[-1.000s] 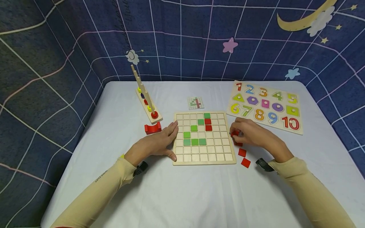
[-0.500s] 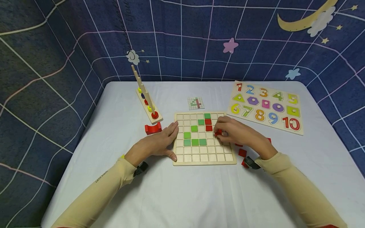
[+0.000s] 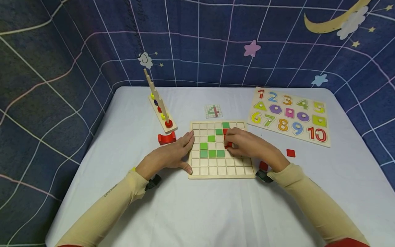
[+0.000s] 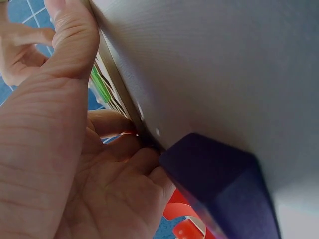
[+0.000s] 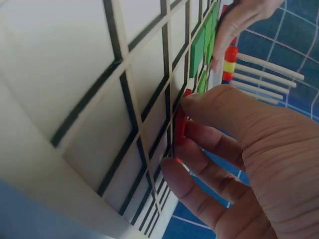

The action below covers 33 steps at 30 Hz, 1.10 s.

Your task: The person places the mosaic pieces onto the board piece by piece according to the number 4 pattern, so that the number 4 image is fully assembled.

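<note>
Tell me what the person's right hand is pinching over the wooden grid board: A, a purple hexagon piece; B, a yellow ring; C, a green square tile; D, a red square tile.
D: the right hand pinches a red square tile at the wooden grid board.

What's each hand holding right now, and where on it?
The right hand pinches a red tile by its edges over the grid board. The left hand holds nothing; it rests against the board's left edge.
</note>
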Tool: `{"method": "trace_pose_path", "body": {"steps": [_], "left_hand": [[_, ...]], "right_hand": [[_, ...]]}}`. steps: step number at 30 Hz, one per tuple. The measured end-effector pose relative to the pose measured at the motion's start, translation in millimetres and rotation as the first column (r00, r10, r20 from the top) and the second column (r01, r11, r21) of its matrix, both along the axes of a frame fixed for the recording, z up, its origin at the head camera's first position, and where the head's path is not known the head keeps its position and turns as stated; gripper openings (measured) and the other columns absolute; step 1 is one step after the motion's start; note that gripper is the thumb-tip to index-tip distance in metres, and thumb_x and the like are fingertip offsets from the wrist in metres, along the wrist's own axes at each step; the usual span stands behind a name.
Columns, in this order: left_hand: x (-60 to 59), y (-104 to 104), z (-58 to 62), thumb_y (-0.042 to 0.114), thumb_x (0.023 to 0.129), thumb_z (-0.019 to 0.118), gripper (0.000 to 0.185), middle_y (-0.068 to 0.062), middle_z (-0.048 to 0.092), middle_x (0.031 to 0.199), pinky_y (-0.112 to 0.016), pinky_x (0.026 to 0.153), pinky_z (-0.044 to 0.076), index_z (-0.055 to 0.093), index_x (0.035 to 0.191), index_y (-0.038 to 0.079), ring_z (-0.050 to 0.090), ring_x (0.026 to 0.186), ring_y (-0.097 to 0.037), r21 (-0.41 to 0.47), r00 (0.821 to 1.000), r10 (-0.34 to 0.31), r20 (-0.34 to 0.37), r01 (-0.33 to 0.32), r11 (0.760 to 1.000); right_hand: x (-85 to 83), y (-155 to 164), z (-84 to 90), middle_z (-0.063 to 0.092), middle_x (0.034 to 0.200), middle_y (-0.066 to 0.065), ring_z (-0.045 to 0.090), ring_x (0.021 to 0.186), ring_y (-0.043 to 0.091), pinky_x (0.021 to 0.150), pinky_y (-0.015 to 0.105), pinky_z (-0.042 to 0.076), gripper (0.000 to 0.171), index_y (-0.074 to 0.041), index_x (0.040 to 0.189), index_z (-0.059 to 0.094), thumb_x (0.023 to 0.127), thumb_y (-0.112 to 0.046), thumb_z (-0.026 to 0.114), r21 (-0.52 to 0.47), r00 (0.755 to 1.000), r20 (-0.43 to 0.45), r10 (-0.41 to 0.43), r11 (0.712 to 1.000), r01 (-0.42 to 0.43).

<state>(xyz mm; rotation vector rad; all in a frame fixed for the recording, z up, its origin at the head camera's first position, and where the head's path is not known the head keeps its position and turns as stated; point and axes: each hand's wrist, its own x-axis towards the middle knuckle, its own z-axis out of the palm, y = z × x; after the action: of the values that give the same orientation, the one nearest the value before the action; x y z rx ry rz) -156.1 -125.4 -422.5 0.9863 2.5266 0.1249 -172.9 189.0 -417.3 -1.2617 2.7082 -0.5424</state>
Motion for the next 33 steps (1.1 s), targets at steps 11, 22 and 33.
{"method": "trace_pose_path", "body": {"steps": [11, 22, 33], "left_hand": [[-0.7, 1, 1.4, 0.061, 0.083, 0.081, 0.129, -0.022, 0.002, 0.181, -0.046, 0.134, 0.028, 0.012, 0.17, -0.004, 0.01, 0.169, -0.038, -0.005, 1.0, 0.01, 0.011, -0.01, 1.0], [0.3, 1, 2.4, 0.06, 0.083, 0.081, 0.128, -0.023, 0.002, 0.181, -0.047, 0.134, 0.028, 0.012, 0.169, -0.005, 0.01, 0.169, -0.039, 0.002, 1.0, 0.001, 0.01, -0.001, 1.0], [1.0, 0, 3.2, 0.06, 0.083, 0.081, 0.129, -0.023, 0.002, 0.181, -0.047, 0.134, 0.028, 0.012, 0.169, -0.005, 0.01, 0.169, -0.039, 0.008, 1.0, 0.006, 0.019, -0.006, 1.0]], "right_hand": [[1.0, -1, -1.8, 0.068, 0.092, 0.006, 0.057, 0.088, 0.017, 0.081, 0.037, 0.054, 0.008, -0.006, 0.089, 0.075, 0.092, -0.002, 0.081, -0.043, 0.999, -0.048, 0.009, 0.999, -0.011], [3.3, 1, -4.1, 0.068, 0.093, 0.006, 0.058, 0.09, 0.018, 0.081, 0.036, 0.055, 0.008, -0.006, 0.088, 0.075, 0.093, -0.003, 0.08, -0.039, 0.997, -0.081, -0.003, 0.999, 0.0], [9.6, 7, 2.1, 0.07, 0.104, 0.008, 0.061, 0.096, 0.02, 0.085, 0.039, 0.059, 0.005, -0.006, 0.1, 0.078, 0.096, -0.009, 0.079, 0.009, 0.996, -0.086, -0.006, 1.0, 0.007]]}}
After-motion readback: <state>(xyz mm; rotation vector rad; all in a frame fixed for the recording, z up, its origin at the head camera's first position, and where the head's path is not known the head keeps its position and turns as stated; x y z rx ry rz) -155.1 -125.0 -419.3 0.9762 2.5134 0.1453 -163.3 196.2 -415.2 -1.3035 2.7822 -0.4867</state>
